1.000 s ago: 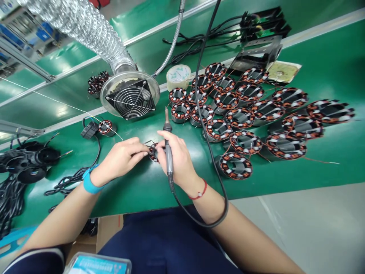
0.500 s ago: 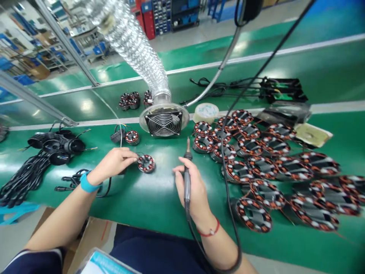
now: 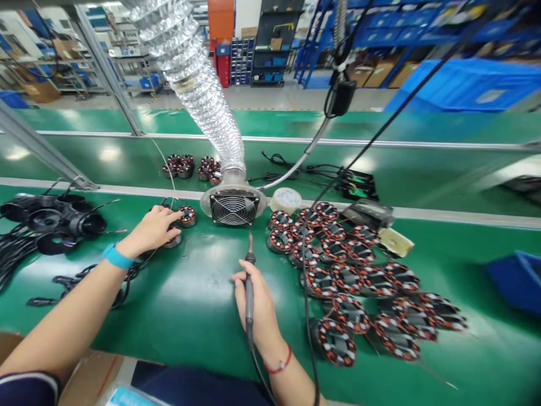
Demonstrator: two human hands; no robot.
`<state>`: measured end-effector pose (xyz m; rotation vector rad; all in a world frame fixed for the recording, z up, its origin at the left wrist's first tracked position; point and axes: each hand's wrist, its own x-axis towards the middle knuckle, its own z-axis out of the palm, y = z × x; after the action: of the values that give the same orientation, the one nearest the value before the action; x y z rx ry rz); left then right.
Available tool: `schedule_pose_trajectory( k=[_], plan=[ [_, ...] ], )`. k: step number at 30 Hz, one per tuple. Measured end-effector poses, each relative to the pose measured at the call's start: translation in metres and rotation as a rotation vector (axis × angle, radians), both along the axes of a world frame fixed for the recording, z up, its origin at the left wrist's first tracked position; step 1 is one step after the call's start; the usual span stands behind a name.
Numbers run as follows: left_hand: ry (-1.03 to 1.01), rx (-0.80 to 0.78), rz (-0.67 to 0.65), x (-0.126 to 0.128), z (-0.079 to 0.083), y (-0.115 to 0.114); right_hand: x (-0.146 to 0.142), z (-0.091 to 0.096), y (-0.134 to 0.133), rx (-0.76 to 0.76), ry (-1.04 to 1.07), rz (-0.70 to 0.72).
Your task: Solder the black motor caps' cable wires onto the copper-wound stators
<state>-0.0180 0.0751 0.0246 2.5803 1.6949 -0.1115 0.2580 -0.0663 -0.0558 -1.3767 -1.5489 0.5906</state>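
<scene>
My left hand [image 3: 154, 228], with a blue wristband, reaches over two copper-wound motor stators at the left. Its fingers are stretched and apart. One stator [image 3: 172, 239] lies partly hidden beneath the thumb, and another stator [image 3: 187, 216] stands by the index fingertip. Whether the fingers touch either is hard to tell. A soldering iron [image 3: 249, 299] is held in my right hand [image 3: 260, 310], its tip pointing up and away above the green bench. Behind the left hand, a dark part with thin wires is mostly covered.
A fume extractor fan [image 3: 234, 210] on a foil duct [image 3: 203, 101] stands at the back. Many stators [image 3: 333, 282] fill the right side, beside a tape roll [image 3: 285, 200]. Black housings [image 3: 51, 220] and cables [image 3: 70, 285] lie left. The iron's cord [image 3: 306, 293] hangs across the right.
The stator near my left hand has shifted left, next to the other one. My left hand's pinch on its wire has loosened and its fingers have spread. The view has tilted up.
</scene>
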Motion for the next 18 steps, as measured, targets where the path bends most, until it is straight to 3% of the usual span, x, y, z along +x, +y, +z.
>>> schedule_pose_trajectory(
  k=[5, 9, 15, 18],
  plan=[
    [-0.068, -0.064, -0.068, -0.018, -0.005, 0.027, 0.0, -0.001, 0.002, -0.006, 0.006, -0.007],
    [-0.069, -0.008, -0.024, -0.03, -0.007, 0.029, 0.001, -0.007, 0.005, -0.014, -0.001, -0.02],
    [-0.014, -0.055, -0.03, -0.014, -0.002, 0.022, 0.01, -0.019, 0.009, -0.081, -0.016, -0.033],
    [0.032, -0.075, -0.097, -0.003, 0.001, 0.024, 0.014, -0.021, 0.012, -0.138, -0.034, -0.014]
  ],
)
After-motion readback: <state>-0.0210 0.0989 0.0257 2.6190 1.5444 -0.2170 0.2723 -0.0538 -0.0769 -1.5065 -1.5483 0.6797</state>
